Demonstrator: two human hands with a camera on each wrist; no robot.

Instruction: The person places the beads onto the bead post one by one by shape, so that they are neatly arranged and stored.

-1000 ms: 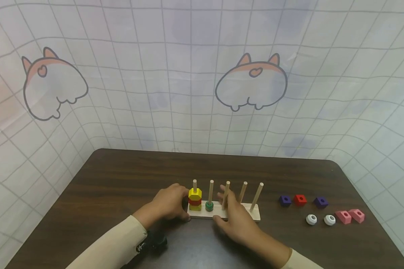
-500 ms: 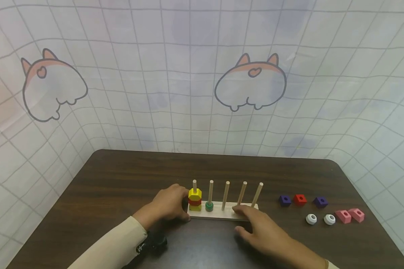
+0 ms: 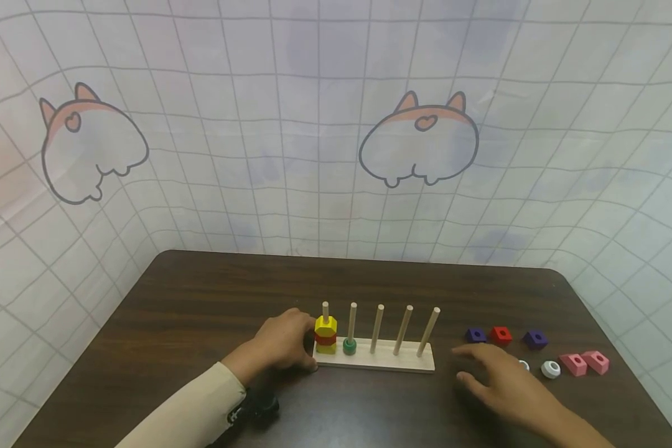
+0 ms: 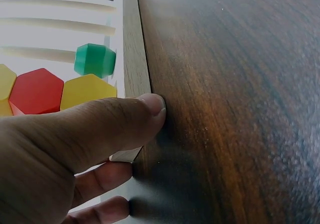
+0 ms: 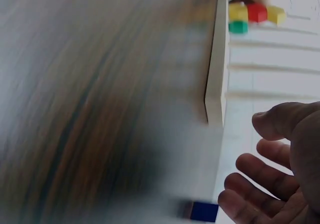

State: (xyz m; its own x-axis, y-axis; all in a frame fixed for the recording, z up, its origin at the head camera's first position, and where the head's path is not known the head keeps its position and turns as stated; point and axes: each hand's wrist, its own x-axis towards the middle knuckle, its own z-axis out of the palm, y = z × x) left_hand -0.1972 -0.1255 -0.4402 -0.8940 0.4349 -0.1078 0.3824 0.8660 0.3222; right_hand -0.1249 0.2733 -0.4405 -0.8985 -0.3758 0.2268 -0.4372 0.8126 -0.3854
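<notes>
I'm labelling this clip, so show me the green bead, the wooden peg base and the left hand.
Green bead (image 4: 93, 61): left wrist view, middle of its side.
Wooden peg base (image 3: 385, 355): head view, bare stretch of its upper face.
Left hand (image 3: 284, 338): head view, back of the hand.

Head: soft, even light | left wrist: tabletop (image 4: 240, 104) gleaming | right wrist: streaky blur

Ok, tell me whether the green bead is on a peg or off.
On: the peg sticks up through the green bead, down at the base.
</notes>
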